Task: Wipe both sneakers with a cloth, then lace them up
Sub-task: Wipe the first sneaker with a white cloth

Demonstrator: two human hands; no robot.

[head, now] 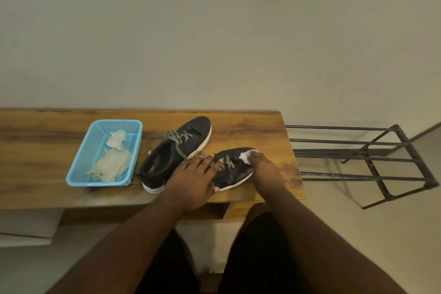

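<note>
1. Pressing down on the near sneaker (232, 172), the left hand (193, 179) has its fingers spread flat over the laces, holding nothing.
2. Right hand (261, 164) has its fingers curled round a small white cloth (247, 155), which sits on that sneaker's toe.
3. That shoe lies near the desk's (262, 126) front right corner, white sole toward the front edge.
4. Second sneaker (176, 150) sits just behind and left of it, loose speckled laces (176, 137) flopped across the top.
5. Blue plastic basket (93, 136) with pale rags (111, 164) stands further left.
6. Black metal rack (372, 157) stands on the floor off the desk's right edge.
</note>
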